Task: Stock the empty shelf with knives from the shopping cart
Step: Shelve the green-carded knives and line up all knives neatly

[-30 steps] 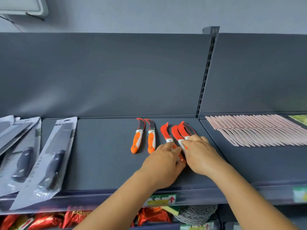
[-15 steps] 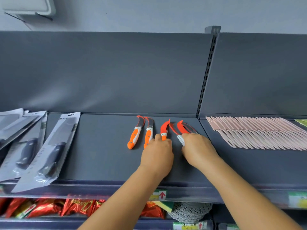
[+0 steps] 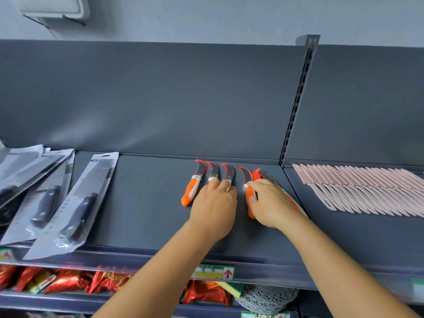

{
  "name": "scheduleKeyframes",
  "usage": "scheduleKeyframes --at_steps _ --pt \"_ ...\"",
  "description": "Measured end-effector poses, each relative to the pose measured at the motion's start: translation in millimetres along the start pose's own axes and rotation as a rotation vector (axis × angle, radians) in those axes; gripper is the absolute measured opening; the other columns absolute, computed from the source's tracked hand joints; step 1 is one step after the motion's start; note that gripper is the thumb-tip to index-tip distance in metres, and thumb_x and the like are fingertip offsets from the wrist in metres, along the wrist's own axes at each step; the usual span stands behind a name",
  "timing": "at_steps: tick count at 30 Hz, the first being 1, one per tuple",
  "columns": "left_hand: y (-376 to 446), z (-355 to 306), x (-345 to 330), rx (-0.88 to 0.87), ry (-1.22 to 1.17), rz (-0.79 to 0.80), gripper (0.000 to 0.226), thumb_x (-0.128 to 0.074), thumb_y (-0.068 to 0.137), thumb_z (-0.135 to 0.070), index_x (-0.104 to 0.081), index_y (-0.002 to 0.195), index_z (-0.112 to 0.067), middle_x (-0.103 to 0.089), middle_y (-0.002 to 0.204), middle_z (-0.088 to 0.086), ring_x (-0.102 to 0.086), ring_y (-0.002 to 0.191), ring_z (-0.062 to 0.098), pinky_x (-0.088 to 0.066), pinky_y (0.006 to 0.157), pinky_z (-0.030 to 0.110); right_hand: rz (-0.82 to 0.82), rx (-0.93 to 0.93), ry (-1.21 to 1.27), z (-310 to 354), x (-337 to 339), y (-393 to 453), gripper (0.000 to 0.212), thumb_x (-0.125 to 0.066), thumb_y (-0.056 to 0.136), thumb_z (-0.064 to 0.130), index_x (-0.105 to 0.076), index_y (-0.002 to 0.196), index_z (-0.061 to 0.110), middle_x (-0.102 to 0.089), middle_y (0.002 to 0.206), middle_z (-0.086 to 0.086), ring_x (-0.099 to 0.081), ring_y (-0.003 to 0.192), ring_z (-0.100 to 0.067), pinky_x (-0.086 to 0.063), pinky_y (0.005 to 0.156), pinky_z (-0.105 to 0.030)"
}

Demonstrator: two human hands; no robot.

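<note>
Several orange-handled curved knives lie in a row on the grey shelf (image 3: 142, 203). The leftmost knife (image 3: 192, 187) lies free. My left hand (image 3: 213, 210) rests flat over the handles of the two knives beside it, whose blades (image 3: 220, 171) stick out past my fingers. My right hand (image 3: 273, 203) curls over a small bunch of knives (image 3: 260, 174) at the row's right end. Its fingertips pinch the handle of the fourth knife (image 3: 249, 196). No shopping cart is in view.
Packaged black-handled knives (image 3: 80, 203) overlap at the shelf's left. A long row of pink knives (image 3: 367, 191) fills the adjoining shelf to the right, past a slotted upright (image 3: 298, 99). Red snack packs (image 3: 68, 281) sit on the shelf below, behind a price label (image 3: 214, 271).
My left hand pushed the third knife left and back, close beside the second. My right hand drew one knife out of its bunch and set it apart in the row.
</note>
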State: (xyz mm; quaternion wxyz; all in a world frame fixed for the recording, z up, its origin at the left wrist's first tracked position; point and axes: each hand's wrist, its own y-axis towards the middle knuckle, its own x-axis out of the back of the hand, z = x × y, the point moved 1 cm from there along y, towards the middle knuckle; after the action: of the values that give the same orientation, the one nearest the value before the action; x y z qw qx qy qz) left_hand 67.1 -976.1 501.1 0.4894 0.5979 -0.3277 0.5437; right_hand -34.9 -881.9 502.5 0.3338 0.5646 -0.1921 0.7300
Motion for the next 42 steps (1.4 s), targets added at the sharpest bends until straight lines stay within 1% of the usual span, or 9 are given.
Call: scheduleKeyframes --at_steps 4,10,17,20,25,30,37,39,42 --pt "0 12 -6 -0.156 -0.036 0.126 0.043 -0.030 0.102 -0.029 -0.037 0.141 -0.013 -0.022 0.156 0.003 -0.012 0.145 0.021 -0.011 0.115 0.039 0.161 0.057 -0.012 -2 1 -8 0.056 -0.039 0.093 0.019 -0.028 0.148 0.021 -0.022 0.156 0.009 -0.023 0.141 -0.021 -0.021 0.113 -0.033" --pt "-4 17 5 -0.167 -0.125 0.256 0.051 -0.032 0.099 -0.024 -0.024 0.148 -0.012 -0.006 0.160 -0.001 -0.007 0.145 0.019 -0.002 0.113 0.034 0.241 0.071 0.014 -2 0 -8 0.065 -0.041 0.094 0.023 -0.013 0.152 0.025 -0.005 0.158 0.019 -0.007 0.145 -0.019 -0.013 0.116 -0.036" --pt "4 29 -2 -0.121 -0.166 0.359 0.062 -0.036 0.092 -0.014 -0.017 0.150 -0.019 -0.001 0.160 -0.006 -0.019 0.140 0.034 -0.008 0.116 0.044 0.275 0.095 0.036 0 2 -5 0.064 -0.048 0.092 0.031 -0.020 0.149 0.024 -0.005 0.157 0.020 -0.009 0.145 -0.018 -0.014 0.114 -0.034" --pt "5 30 -2 -0.161 -0.119 0.316 0.048 -0.033 0.099 -0.019 -0.025 0.146 -0.015 -0.008 0.158 -0.003 -0.032 0.132 0.035 -0.014 0.112 0.041 0.265 0.107 0.028 1 2 -3 0.041 -0.048 0.093 0.030 -0.034 0.132 0.021 -0.006 0.157 0.020 -0.012 0.143 -0.018 -0.018 0.109 -0.033" --pt "11 26 0 -0.165 -0.038 0.270 0.044 -0.034 0.101 -0.023 -0.031 0.143 -0.010 -0.021 0.153 0.003 -0.043 0.123 0.033 -0.020 0.108 0.039 0.251 0.100 0.050 8 -2 6 0.026 -0.050 0.093 0.031 -0.028 0.106 0.023 -0.019 0.155 0.011 -0.021 0.138 -0.020 -0.027 0.107 -0.035" --pt "15 25 1 -0.145 -0.045 0.241 0.039 -0.035 0.101 -0.023 -0.036 0.138 -0.010 -0.031 0.144 0.003 -0.046 0.118 0.029 -0.024 0.101 0.036 0.208 0.111 0.062 11 -4 11 0.048 -0.049 0.094 0.031 -0.035 0.137 0.015 -0.017 0.156 0.012 -0.019 0.140 -0.020 -0.024 0.110 -0.035" --pt "9 -1 9 -0.233 -0.318 0.104 0.054 -0.044 0.098 -0.028 -0.027 0.147 -0.016 -0.026 0.153 0.001 -0.031 0.135 0.021 -0.023 0.107 0.027 -0.052 -0.050 0.010 -22 14 -6 0.034 -0.044 0.095 0.021 -0.050 0.128 0.017 -0.044 0.137 -0.002 -0.034 0.125 -0.026 -0.035 0.099 -0.031" --pt "9 -19 8 -0.279 -0.335 0.114 0.055 -0.046 0.097 -0.030 -0.028 0.148 -0.020 -0.029 0.151 0.002 -0.030 0.137 0.021 -0.028 0.107 0.029 -0.051 -0.150 -0.045 -37 16 -10 0.027 -0.044 0.096 0.024 -0.056 0.120 0.020 -0.048 0.127 -0.008 -0.039 0.118 -0.029 -0.038 0.091 -0.032" --pt "10 -47 2 -0.301 -0.338 0.142 0.058 -0.047 0.096 -0.038 -0.027 0.149 -0.023 -0.029 0.151 0.005 -0.028 0.138 0.025 -0.030 0.108 0.036 -0.001 -0.200 -0.010 -49 17 -18 0.031 -0.047 0.096 0.026 -0.058 0.125 0.029 -0.045 0.130 -0.006 -0.040 0.123 -0.028 -0.041 0.099 -0.035"
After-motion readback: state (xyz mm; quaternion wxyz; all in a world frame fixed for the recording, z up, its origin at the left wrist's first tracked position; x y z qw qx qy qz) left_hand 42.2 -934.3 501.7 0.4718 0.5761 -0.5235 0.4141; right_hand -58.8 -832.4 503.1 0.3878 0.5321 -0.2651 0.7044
